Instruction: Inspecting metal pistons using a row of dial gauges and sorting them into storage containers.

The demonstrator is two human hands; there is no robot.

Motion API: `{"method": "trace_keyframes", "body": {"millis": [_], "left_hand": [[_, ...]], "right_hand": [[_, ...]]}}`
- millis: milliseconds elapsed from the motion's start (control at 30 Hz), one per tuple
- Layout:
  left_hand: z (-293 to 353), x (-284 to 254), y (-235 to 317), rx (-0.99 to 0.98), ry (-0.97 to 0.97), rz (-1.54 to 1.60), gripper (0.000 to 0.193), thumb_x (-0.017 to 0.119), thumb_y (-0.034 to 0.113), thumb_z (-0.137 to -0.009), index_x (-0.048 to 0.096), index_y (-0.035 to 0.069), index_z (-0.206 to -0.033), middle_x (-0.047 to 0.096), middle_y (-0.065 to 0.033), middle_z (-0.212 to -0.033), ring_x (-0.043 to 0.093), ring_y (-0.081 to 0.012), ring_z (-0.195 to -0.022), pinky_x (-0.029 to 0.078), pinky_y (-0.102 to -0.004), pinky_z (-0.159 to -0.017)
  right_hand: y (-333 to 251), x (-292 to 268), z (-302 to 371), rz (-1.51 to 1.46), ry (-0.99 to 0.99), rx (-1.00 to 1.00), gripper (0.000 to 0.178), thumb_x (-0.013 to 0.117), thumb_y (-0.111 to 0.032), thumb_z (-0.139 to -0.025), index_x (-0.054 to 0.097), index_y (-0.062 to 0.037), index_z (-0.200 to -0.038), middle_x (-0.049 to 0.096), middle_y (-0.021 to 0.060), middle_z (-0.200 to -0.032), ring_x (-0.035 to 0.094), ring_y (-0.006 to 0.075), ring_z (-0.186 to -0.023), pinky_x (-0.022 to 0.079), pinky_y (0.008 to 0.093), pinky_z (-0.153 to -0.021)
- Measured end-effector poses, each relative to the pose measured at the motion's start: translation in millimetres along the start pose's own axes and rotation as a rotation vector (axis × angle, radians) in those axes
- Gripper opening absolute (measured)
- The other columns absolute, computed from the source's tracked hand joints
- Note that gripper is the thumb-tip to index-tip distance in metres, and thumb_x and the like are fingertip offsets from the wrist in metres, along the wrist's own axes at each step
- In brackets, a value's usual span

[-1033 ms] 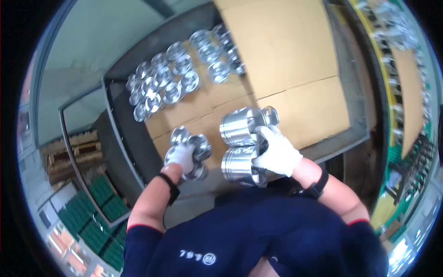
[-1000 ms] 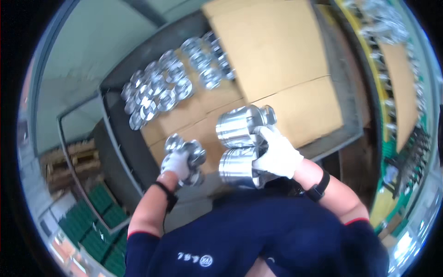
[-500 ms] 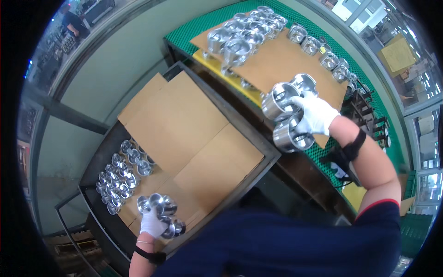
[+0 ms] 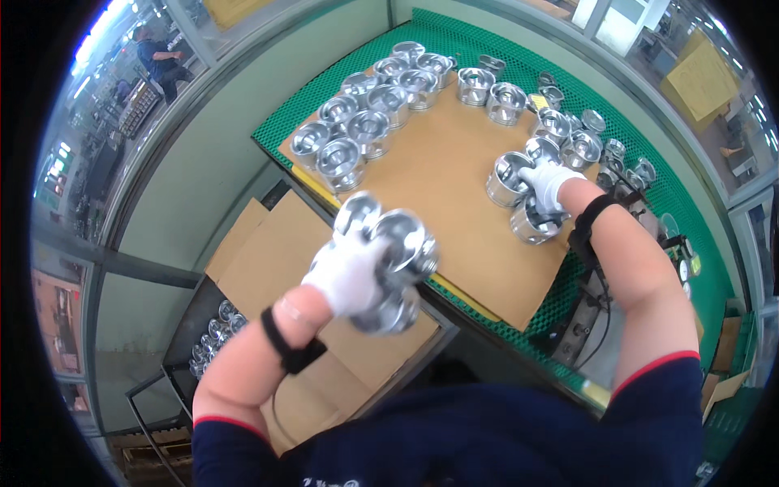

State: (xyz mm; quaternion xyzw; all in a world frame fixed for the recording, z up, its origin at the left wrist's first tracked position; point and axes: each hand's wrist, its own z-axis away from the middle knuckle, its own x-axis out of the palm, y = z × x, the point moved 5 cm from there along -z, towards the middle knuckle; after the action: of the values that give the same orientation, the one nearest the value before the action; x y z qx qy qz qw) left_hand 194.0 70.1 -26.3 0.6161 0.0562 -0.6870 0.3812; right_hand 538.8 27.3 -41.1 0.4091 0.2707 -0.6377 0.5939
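My left hand [image 4: 349, 273], white-gloved, grips a cluster of shiny metal pistons [image 4: 404, 243], held in the air over the near left edge of the green-matted bench. They are slightly blurred. My right hand [image 4: 553, 185], gloved too, has its fingers hooked into a group of three pistons [image 4: 510, 180] at the right part of the cardboard sheet [image 4: 454, 187] on the bench; whether these touch the sheet I cannot tell. Pistons in rows [image 4: 369, 130] stand open end up at the sheet's far left. Others [image 4: 507, 104] stand along its far edge.
A cart lined with cardboard [image 4: 280, 239] stands left below the bench, with more pistons [image 4: 217, 329] at its left end. Black fixtures and a cable [image 4: 604, 316] lie right on the green mat [image 4: 324, 89]. Beyond the partition, a person [image 4: 162, 65] is at left.
My left hand has lifted its pistons from the cart up and right toward the bench. My right hand's pistons are now farther over the sheet. The view has shifted toward the bench.
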Motion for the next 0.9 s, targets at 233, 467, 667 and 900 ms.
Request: {"method": "trace_keyframes", "body": {"millis": [233, 467, 667, 900], "left_hand": [[-198, -26, 53, 0.096, 0.019, -0.289, 0.037, 0.067, 0.014, -0.079, 0.065, 0.010, -0.116, 0.066, -0.0215, -0.116, 0.063, -0.0380, -0.112, 0.052, -0.0447, -0.095], [-295, -11, 66, 0.061, 0.037, -0.272, 0.049, 0.059, 0.009, -0.084, 0.058, 0.014, -0.133, 0.056, -0.0259, -0.131, 0.060, -0.0417, -0.117, 0.051, -0.0475, -0.098], [-203, -21, 54, 0.242, 0.543, 0.076, 0.070, 0.068, 0.026, -0.081, 0.043, 0.009, -0.145, 0.048, -0.0270, -0.140, 0.053, -0.0456, -0.122, 0.045, -0.0503, -0.102], [71, 143, -28, 0.016, -0.083, 0.154, 0.042, 0.062, 0.016, -0.083, 0.060, 0.007, -0.124, 0.063, -0.0175, -0.118, 0.063, -0.0383, -0.105, 0.053, -0.0477, -0.089]], "right_hand": [[18, 7, -4, 0.029, -0.042, 0.085, 0.074, 0.074, -0.008, -0.072, 0.050, -0.0181, -0.141, 0.042, 0.0235, -0.146, 0.051, 0.0402, -0.130, 0.047, 0.0476, -0.104], [16, 15, -9, -0.116, -0.077, 0.187, 0.082, 0.075, -0.001, -0.068, 0.047, -0.0191, -0.142, 0.031, 0.0205, -0.152, 0.049, 0.0406, -0.132, 0.047, 0.0482, -0.106], [4, 18, -19, -0.009, -0.002, 0.086, 0.078, 0.078, -0.011, -0.065, 0.049, -0.0163, -0.138, 0.040, 0.0261, -0.145, 0.044, 0.0432, -0.134, 0.038, 0.0470, -0.112], [19, 31, -25, 0.118, -0.033, 0.198, 0.073, 0.070, -0.008, -0.075, 0.044, -0.0186, -0.143, 0.038, 0.0275, -0.149, 0.044, 0.0470, -0.135, 0.041, 0.0496, -0.111]]}}
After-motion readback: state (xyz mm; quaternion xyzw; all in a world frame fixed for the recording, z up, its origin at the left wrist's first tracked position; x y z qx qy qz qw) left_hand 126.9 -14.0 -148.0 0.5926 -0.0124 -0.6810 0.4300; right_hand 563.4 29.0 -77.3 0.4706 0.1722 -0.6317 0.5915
